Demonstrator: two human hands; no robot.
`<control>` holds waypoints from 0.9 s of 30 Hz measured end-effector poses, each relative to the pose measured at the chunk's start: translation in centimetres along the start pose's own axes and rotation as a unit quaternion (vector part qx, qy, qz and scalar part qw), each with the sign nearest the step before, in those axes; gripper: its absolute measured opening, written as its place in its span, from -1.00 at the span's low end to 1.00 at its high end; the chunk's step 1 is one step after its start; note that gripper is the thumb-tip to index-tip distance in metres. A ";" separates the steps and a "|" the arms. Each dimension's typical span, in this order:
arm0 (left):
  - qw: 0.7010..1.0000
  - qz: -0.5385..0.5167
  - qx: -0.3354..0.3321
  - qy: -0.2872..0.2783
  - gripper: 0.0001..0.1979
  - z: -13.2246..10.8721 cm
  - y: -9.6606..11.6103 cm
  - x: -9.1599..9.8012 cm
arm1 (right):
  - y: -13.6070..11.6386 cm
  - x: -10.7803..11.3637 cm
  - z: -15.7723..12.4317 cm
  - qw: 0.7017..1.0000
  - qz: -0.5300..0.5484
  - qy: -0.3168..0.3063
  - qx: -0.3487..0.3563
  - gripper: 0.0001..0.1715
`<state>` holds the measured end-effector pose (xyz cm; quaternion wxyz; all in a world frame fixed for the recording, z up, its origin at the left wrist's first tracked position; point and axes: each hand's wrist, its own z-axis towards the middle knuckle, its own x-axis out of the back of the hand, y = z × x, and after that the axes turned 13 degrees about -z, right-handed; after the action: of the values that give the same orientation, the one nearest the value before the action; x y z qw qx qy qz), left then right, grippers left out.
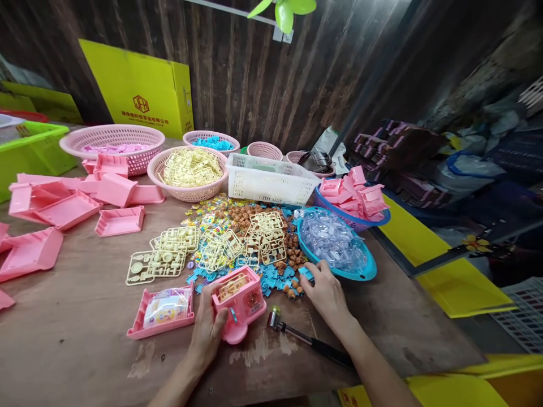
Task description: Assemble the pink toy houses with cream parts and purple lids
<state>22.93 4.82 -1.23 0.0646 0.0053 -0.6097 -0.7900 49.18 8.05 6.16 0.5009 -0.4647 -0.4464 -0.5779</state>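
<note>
A brown wooden counter (85,362) is backed by a dark wall (237,73), against which a yellow carton (127,85) is set. Along the far edge, a wide pink basket (144,161), a smaller basket heaped with cream frames (193,168) and a white bin (271,183) are lined up. To the right, a turquoise basin (368,264) is filled with clear parts (331,240). Pink trays (70,210) are piled on the left. A hammer (299,333) is laid near the front, its handle passing toward the right forearm. The left hand (206,325) is closed in a firm grip on a pink toy housing (241,316), which is held tilted at the front of the counter, between a pink tray bearing a clear packet (167,308) and the hammer. Brown figures (292,249) are heaped mid-counter beside loose blue pieces (275,280). One small blue piece (306,273) is pinched at the fingertips of the right hand (327,293), just beside the basin; whether it is lifted cannot be told.
</note>
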 end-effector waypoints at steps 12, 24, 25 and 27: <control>0.997 0.010 -0.008 -0.074 -0.55 -0.7 0.1 0.5 | -0.8 3.2 0.0 0.904 0.387 -0.175 0.051 -0.58; 0.987 -0.134 0.030 -0.080 -0.35 1.6 6.2 0.7 | -9.2 4.2 -2.0 0.905 0.321 0.114 0.257 -0.55; 0.978 -0.178 0.069 -0.080 -0.34 2.4 6.9 0.7 | -10.5 4.2 -1.9 0.894 0.312 0.144 0.288 -0.56; 0.960 -0.232 0.134 -0.081 -0.29 3.8 7.8 0.8 | -12.6 4.3 -1.6 0.886 0.288 0.175 0.318 -0.59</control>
<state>22.59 6.44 7.27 -0.1716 0.0916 -0.6950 -0.6922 36.19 7.07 9.47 0.8362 -0.2804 -0.3576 -0.3070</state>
